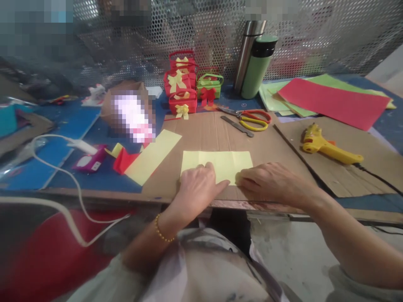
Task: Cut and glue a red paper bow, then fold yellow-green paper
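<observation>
A creased pale yellow sheet [220,161] lies on the brown cardboard [214,130] near the table's front edge. On its left part rests my left hand [200,182], palm down, with the thumb stretched to the right along the lower edge. My right hand [267,180] has its fingers pressed together on the sheet's lower right corner. A second pale yellow strip [154,157] lies slanted to the left, beside a red folded piece [124,161].
Scissors [256,119] and a grey metal file [237,126] lie behind the sheet. Small red boxes [182,102] and a green bottle [258,69] stand at the back. A yellow glue gun [330,149] and a red sheet [333,102] are at right; a white cable [75,180] hangs left.
</observation>
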The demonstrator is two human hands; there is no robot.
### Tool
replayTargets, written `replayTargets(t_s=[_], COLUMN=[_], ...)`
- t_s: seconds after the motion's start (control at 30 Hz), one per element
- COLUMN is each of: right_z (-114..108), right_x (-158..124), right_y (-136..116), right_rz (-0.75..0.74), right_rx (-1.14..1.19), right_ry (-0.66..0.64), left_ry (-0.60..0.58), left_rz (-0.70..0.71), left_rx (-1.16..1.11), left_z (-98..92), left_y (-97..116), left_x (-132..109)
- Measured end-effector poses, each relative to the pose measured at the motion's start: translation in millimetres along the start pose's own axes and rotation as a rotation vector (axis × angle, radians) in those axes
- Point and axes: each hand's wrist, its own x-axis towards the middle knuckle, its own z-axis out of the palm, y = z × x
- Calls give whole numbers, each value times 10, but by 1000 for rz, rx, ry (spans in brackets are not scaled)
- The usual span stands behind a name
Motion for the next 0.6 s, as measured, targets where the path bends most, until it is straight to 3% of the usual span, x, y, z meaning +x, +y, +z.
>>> replayTargets(t_s=[0.23,0.6], right_z=[13,60], right_x=[-21,-45], right_y=[31,32], right_rz=[-55,-123], right_rx=[43,-29], right_ry=[30,152], left_ry=[-100,-137], left_rz=[-24,-27], left_rx=[18,53], left_z=[-148,-209], left_y=[-104,-437], left_x=[-38,-159])
